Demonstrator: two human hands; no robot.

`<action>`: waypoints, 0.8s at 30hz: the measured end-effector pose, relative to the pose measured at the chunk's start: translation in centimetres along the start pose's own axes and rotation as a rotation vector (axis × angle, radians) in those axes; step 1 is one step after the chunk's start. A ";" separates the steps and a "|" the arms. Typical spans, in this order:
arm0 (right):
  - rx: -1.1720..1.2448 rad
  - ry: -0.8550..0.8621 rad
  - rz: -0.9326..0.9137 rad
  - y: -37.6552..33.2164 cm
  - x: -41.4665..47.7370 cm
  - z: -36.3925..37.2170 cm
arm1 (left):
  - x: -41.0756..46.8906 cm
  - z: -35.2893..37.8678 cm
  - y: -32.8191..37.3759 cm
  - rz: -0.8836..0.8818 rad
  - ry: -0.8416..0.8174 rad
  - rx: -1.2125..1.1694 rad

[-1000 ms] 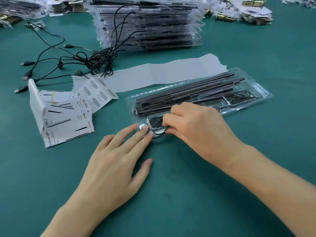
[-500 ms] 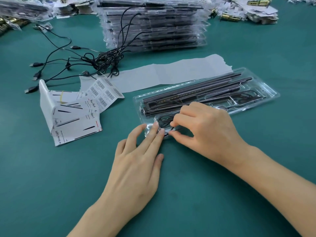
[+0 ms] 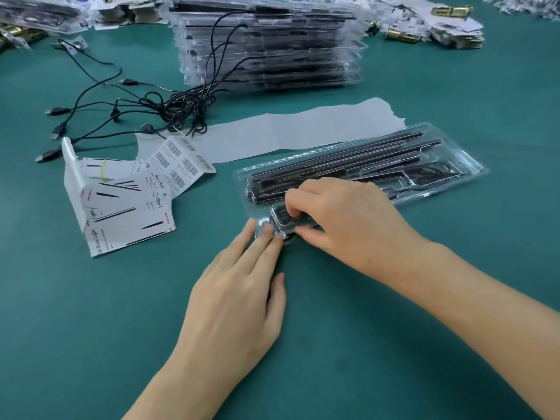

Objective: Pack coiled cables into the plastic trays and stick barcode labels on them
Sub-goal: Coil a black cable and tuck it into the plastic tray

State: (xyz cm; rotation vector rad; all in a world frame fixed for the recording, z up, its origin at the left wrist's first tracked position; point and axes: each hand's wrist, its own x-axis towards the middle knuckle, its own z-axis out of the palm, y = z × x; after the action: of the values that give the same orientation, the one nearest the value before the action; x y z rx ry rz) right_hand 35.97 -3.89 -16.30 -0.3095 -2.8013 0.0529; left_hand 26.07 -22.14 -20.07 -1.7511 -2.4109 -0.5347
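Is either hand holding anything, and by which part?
The right hand pinches the clear pocket at the tray's near end, over the cable. The left hand grips nothing; its straight fingers press the tray's corner.

Open mat (image 3: pixel 91 328) nearside; label sheets (image 3: pixel 127 207) left, tray stack (image 3: pixel 272 47) behind

Green table (image 3: pixel 91 328), matte top.
- Clear plastic tray (image 3: pixel 474 174), long, lying at an angle right of centre, holding black bars.
- Stack of filled trays (image 3: pixel 272 47), at the rear centre.
- Black cables (image 3: pixel 178 106), tangled, spilling from the stack to the left, plugs spread apart.
- White paper strip (image 3: pixel 303 128), torn at its right end, between the stack and the single tray.
- Barcode label sheet (image 3: pixel 181 162), at the strip's left end.
- Printed sheets (image 3: pixel 127 216), folded and curled, left of centre.
- Paper scraps (image 3: pixel 439 22), heaped with brass pieces, far right.
- Left hand (image 3: pixel 236 301), flat, fingertips touching the tray's near end.
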 end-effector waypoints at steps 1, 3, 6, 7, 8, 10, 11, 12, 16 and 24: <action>0.008 0.002 0.008 0.0 0.0 0.0 | 0.1 0.0 0.3 -0.003 -0.007 0.031; 0.033 -0.004 0.016 0.1 0.0 0.0 | 0.3 0.1 0.7 -0.029 -0.050 0.064; 0.072 -0.005 0.014 0.2 -0.2 0.2 | 0.4 0.3 0.7 -0.079 -0.135 -0.018; 0.082 0.006 0.017 0.2 -0.3 0.2 | 0.4 0.3 0.6 -0.088 -0.158 -0.040; 0.086 0.012 0.020 0.2 -0.4 0.3 | 0.5 0.3 0.5 -0.090 -0.171 -0.047; 0.091 0.004 0.024 0.2 -0.4 0.2 | 0.6 0.3 0.6 -0.102 -0.183 -0.042; 0.097 -0.004 0.024 0.2 -0.4 0.2 | 0.6 0.3 0.7 -0.114 -0.184 -0.032; 0.101 -0.014 0.022 0.3 -0.3 0.1 | 0.7 0.3 1.0 -0.124 -0.183 -0.016; 0.040 -0.080 0.016 0.2 0.1 -0.3 | 1.0 0.3 1.6 -0.132 -0.204 0.051; -0.023 -0.055 0.068 -0.4 0.6 -0.3 | 0.3 0.2 0.7 -0.002 -0.051 0.059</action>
State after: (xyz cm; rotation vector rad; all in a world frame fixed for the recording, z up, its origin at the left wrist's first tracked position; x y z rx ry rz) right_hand 35.44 -4.19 -15.76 -0.4155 -2.8474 0.0455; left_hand 26.66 -21.63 -20.06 -1.7591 -2.4361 -0.4190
